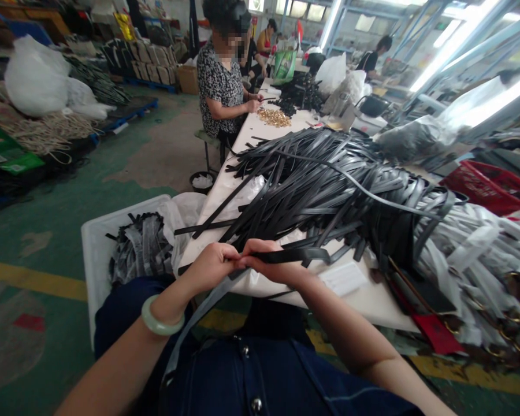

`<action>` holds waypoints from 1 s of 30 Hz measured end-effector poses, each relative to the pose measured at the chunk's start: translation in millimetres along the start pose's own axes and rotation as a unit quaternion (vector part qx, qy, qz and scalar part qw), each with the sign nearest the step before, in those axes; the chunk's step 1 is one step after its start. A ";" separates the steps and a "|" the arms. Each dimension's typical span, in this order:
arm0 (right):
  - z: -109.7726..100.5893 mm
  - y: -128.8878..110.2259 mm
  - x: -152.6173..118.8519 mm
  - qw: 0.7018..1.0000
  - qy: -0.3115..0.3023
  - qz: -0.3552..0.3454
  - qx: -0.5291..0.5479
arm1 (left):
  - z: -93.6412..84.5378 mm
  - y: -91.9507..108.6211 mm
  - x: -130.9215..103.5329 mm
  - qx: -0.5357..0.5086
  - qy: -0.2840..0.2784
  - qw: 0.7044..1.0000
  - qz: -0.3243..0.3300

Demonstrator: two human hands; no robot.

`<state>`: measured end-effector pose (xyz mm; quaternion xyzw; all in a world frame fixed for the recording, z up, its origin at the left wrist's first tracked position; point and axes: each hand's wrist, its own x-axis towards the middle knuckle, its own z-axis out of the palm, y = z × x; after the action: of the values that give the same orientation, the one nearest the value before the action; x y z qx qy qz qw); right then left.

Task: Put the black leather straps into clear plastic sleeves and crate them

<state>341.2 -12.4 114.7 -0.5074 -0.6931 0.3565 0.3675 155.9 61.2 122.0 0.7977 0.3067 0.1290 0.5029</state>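
Note:
Both of my hands meet at the near edge of the white table (225, 196), fingertips touching. My left hand (214, 264) pinches a black strap (281, 255), and a translucent grey strip (199, 315) hangs below it towards my lap. The same strap is gripped by my right hand (266, 263), its looped end sticking out to the right over the wrist. Just beyond my hands lies a large pile of black straps (320, 185). A white card (343, 279) rests on the table by my right forearm.
At my left stands a white bin (125, 211) holding wrapped black straps. White-wrapped straps (481, 248) and a red bag (494, 188) are at the right. Across the table sits a person (223, 86) near gold metal pieces (275, 117). A small black bucket (201, 182) stands on the floor.

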 end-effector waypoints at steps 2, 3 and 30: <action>8.8 8.7 5.4 0.993 0.062 0.056 0.086 | 1.2 -6.5 4.4 -0.007 -0.002 1.000 -0.020; 11.8 13.4 7.7 0.980 0.122 0.082 0.134 | 1.2 -9.9 7.2 -0.010 0.001 0.999 -0.033; 2.0 34.8 34.5 0.887 0.243 0.121 0.372 | -17.3 -6.9 64.0 0.026 0.067 0.997 -0.016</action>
<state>347.4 28.8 88.6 -0.4844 -0.3314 0.4955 0.6402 194.4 115.5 117.3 0.7952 0.3555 0.1656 0.4624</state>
